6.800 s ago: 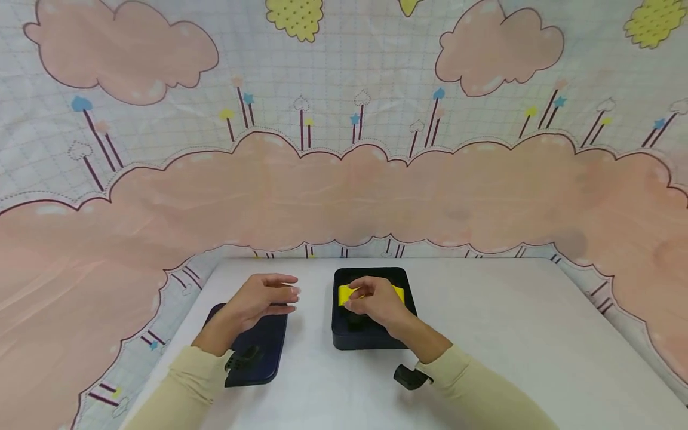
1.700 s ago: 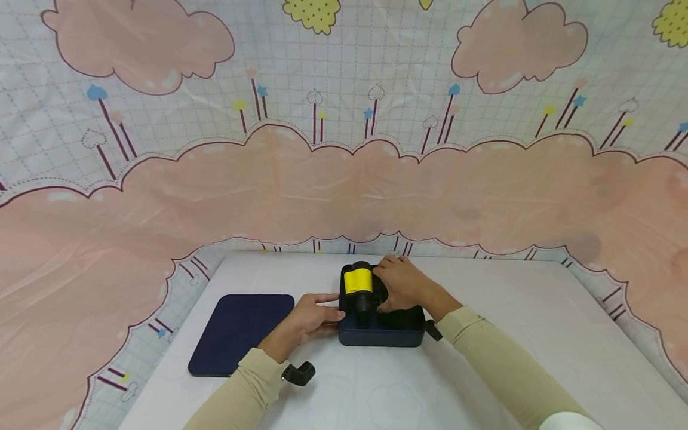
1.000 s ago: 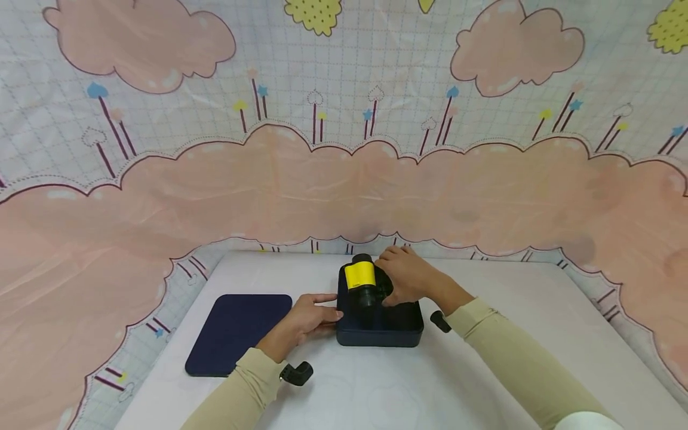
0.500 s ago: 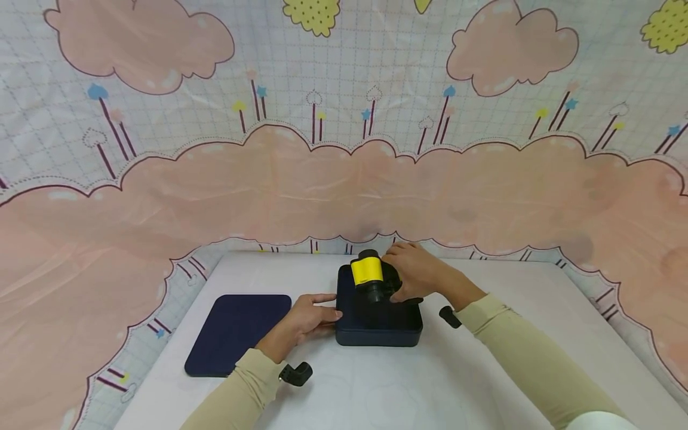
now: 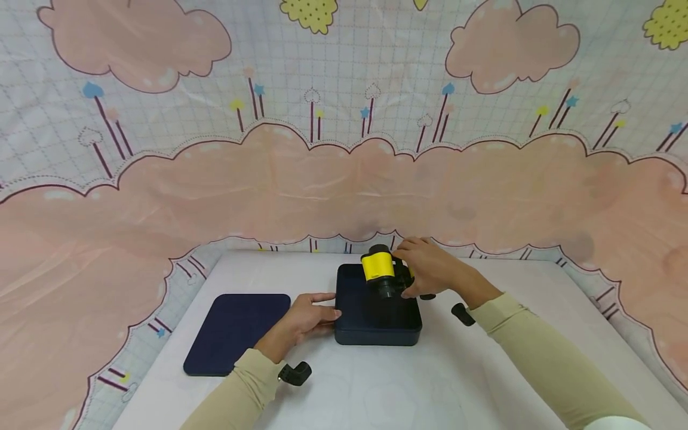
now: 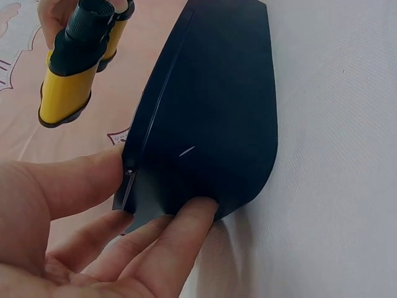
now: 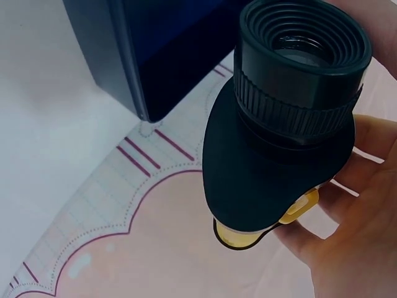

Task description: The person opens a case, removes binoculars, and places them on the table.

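My right hand (image 5: 430, 269) grips a pair of yellow and black binoculars (image 5: 378, 266) by its right barrel, tilted above the back right of an open dark box (image 5: 376, 337). In the right wrist view an eyepiece of the binoculars (image 7: 279, 180) faces the camera, and the fingers of the right hand (image 7: 366, 198) curl round the far side. My left hand (image 5: 306, 319) holds the box's left wall. In the left wrist view its thumb is on the rim of the box (image 6: 211, 124) and its bent fingers are against the outer wall.
A flat dark-blue lid (image 5: 236, 334) lies on the white table (image 5: 365, 388) to the left of the box, partly behind the left forearm. Behind the table's back edge hangs a cloud-patterned curtain (image 5: 322, 191). A black wrist camera (image 5: 295, 373) sticks out below the left sleeve.
Earlier the binoculars lay in the box and the left hand was over the lid. The right hand has since lifted the binoculars up and right; the left hand moved to the box and stays there.
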The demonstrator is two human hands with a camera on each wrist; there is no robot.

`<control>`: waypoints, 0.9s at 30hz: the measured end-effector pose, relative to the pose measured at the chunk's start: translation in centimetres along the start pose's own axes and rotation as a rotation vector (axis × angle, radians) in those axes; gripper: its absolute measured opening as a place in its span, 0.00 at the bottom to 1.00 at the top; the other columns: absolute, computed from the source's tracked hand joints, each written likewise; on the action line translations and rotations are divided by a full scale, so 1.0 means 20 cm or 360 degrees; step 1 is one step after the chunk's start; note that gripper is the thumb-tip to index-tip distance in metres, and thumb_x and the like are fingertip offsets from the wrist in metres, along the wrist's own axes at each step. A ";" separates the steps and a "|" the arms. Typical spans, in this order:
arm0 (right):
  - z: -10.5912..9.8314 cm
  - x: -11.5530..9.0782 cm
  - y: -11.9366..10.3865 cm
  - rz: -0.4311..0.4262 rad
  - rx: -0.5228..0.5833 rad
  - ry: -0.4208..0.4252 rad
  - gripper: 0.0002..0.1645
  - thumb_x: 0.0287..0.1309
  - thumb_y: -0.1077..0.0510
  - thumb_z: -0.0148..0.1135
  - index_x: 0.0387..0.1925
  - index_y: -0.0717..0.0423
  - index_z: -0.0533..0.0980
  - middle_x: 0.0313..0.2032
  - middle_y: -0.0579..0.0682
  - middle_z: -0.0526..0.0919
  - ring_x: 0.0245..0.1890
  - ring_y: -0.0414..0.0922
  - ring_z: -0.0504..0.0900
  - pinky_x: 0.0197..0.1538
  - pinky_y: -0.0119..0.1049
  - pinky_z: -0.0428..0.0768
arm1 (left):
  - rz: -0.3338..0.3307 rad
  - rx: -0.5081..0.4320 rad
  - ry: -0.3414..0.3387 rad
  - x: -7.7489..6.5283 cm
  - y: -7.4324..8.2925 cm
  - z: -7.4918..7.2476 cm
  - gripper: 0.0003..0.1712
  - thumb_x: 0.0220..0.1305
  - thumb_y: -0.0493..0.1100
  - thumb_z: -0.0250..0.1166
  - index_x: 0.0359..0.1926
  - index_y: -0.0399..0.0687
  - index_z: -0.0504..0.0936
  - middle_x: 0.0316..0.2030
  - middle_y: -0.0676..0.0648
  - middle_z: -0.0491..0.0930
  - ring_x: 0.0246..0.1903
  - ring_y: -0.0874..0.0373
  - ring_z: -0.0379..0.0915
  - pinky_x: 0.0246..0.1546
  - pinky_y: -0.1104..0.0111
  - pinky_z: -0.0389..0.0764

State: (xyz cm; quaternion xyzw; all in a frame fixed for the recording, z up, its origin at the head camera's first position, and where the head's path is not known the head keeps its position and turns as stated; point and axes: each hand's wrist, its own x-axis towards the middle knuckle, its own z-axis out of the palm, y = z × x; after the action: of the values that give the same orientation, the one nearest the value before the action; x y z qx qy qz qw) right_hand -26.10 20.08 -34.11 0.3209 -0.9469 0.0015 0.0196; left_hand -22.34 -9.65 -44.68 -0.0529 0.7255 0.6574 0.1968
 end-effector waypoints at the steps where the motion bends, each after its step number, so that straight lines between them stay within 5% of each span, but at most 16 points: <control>1: 0.00 0.00 0.00 0.0000 0.0002 -0.0003 0.54 0.43 0.39 0.84 0.69 0.60 0.74 0.67 0.58 0.79 0.72 0.60 0.70 0.76 0.63 0.66 | 0.0000 -0.0003 0.0003 0.00 0.00 0.00 0.34 0.65 0.30 0.69 0.72 0.37 0.73 0.59 0.32 0.84 0.46 0.52 0.87 0.56 0.50 0.86; 27: -0.04 -0.07 0.16 0.0080 -0.0043 0.0056 0.53 0.38 0.41 0.86 0.65 0.61 0.77 0.65 0.58 0.81 0.71 0.61 0.71 0.75 0.67 0.64 | 0.0025 -0.0076 -0.0009 0.01 -0.01 0.01 0.35 0.65 0.29 0.69 0.72 0.37 0.73 0.58 0.31 0.84 0.48 0.50 0.87 0.57 0.48 0.85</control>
State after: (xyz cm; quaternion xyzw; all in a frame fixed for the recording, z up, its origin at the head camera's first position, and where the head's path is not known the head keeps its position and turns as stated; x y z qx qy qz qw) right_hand -26.89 23.60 -33.27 0.2965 -0.9541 -0.0051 0.0405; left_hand -22.48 -9.46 -45.01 -0.0500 0.7093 0.6762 0.1926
